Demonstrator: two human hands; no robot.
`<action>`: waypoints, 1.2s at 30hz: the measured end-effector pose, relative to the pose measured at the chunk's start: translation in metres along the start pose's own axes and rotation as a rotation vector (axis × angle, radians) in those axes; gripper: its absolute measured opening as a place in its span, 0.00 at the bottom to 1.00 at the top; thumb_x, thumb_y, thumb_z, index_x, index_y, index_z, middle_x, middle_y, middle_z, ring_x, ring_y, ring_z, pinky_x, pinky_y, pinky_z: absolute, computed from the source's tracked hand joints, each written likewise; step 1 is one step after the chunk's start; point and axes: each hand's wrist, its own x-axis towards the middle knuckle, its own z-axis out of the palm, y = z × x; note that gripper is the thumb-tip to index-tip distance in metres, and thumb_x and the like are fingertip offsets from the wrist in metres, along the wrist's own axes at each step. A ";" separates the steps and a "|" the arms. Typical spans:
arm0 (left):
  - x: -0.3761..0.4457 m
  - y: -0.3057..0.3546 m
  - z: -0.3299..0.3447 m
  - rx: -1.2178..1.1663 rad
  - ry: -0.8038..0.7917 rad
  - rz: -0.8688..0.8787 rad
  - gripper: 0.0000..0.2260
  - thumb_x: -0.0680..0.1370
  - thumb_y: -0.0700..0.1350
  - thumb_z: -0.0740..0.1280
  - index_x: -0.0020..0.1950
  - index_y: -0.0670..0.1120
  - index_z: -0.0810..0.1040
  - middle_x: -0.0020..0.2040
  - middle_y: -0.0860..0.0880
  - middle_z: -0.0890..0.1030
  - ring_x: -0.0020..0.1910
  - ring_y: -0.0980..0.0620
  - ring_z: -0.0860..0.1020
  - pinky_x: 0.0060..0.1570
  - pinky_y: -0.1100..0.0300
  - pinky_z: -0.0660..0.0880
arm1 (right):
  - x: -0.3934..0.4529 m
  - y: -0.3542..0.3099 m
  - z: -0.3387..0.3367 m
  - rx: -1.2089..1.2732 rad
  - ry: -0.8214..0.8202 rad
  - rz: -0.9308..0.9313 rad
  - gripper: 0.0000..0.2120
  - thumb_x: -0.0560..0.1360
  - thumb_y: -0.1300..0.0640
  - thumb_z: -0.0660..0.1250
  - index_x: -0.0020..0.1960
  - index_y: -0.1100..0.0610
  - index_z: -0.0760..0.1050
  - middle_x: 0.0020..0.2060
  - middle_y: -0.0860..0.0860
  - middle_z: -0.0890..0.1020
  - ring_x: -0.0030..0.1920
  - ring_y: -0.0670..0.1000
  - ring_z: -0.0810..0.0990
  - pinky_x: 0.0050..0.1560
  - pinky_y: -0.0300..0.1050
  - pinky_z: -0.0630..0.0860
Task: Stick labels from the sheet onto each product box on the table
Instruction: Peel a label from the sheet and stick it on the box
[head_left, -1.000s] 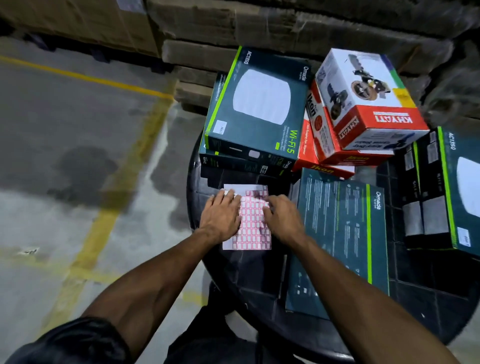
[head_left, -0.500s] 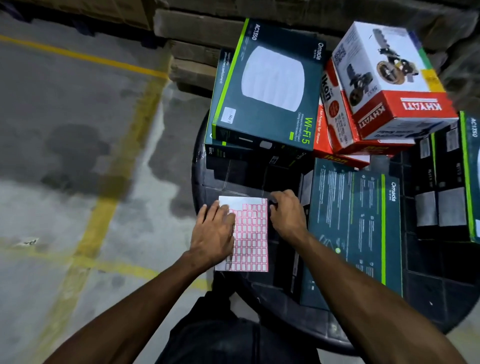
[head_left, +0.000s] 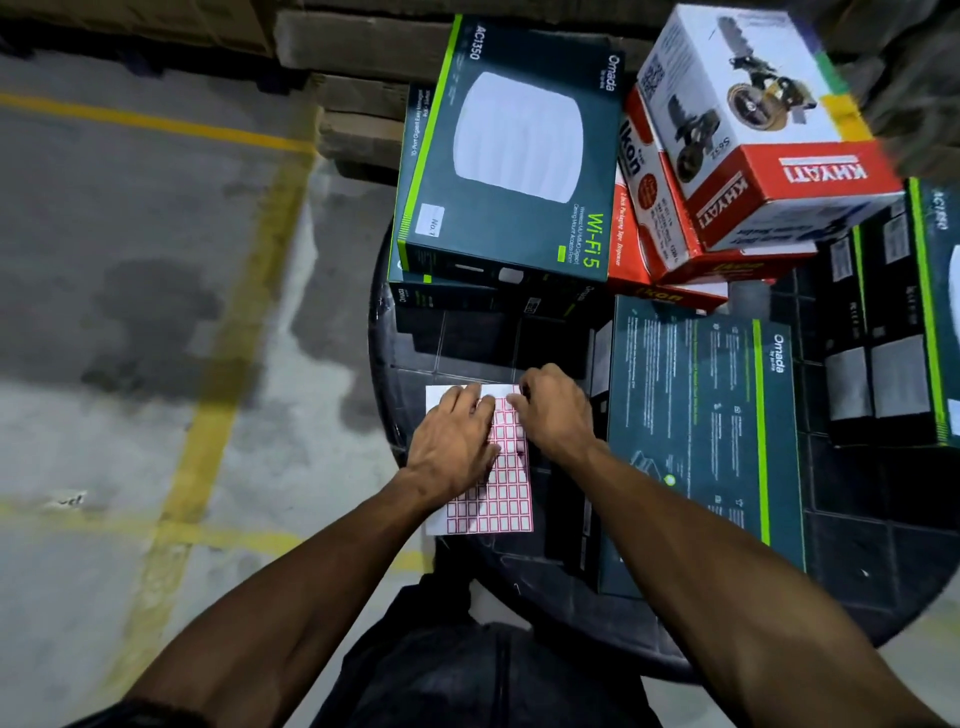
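A white label sheet (head_left: 498, 499) with red-bordered labels lies at the near left edge of the round black table (head_left: 467, 343). My left hand (head_left: 452, 441) presses flat on the sheet's upper left. My right hand (head_left: 553, 410) has curled fingers and pinches at a label near the sheet's top right, fingertips close to my left hand. A teal Omada box (head_left: 514, 156) tops a stack behind and carries a small white label (head_left: 430, 220). Another teal box (head_left: 701, 431) lies flat, right of my hands.
A white and red Khyati box (head_left: 753, 119) leans on red Ikon boxes (head_left: 644, 208) at the back. More dark boxes (head_left: 930, 312) stand at the right edge. Stacked cardboard (head_left: 353, 119) lies behind the table. Concrete floor with yellow lines (head_left: 234, 312) stretches left.
My right hand has moved from the sheet's right edge onto its top, closer to my left hand. My left hand stays pressed on the sheet.
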 end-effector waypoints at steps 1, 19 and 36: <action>0.000 0.000 0.001 -0.001 0.003 0.002 0.28 0.78 0.56 0.65 0.72 0.45 0.63 0.74 0.44 0.63 0.73 0.46 0.60 0.69 0.53 0.64 | 0.001 0.000 0.001 -0.011 0.007 -0.011 0.12 0.79 0.50 0.66 0.56 0.58 0.76 0.52 0.53 0.76 0.49 0.54 0.77 0.46 0.48 0.74; 0.001 -0.002 0.008 0.005 -0.001 -0.002 0.30 0.78 0.57 0.64 0.75 0.45 0.60 0.76 0.44 0.61 0.75 0.45 0.57 0.72 0.52 0.60 | 0.005 -0.002 0.006 -0.037 0.015 -0.005 0.15 0.79 0.48 0.65 0.59 0.57 0.74 0.54 0.53 0.74 0.53 0.55 0.76 0.49 0.51 0.75; -0.004 -0.008 0.001 -0.181 -0.013 -0.059 0.33 0.78 0.51 0.67 0.77 0.43 0.55 0.78 0.44 0.55 0.76 0.45 0.55 0.73 0.51 0.59 | 0.001 -0.002 0.005 -0.031 0.048 -0.068 0.08 0.81 0.53 0.60 0.55 0.55 0.74 0.48 0.51 0.76 0.46 0.52 0.76 0.45 0.51 0.77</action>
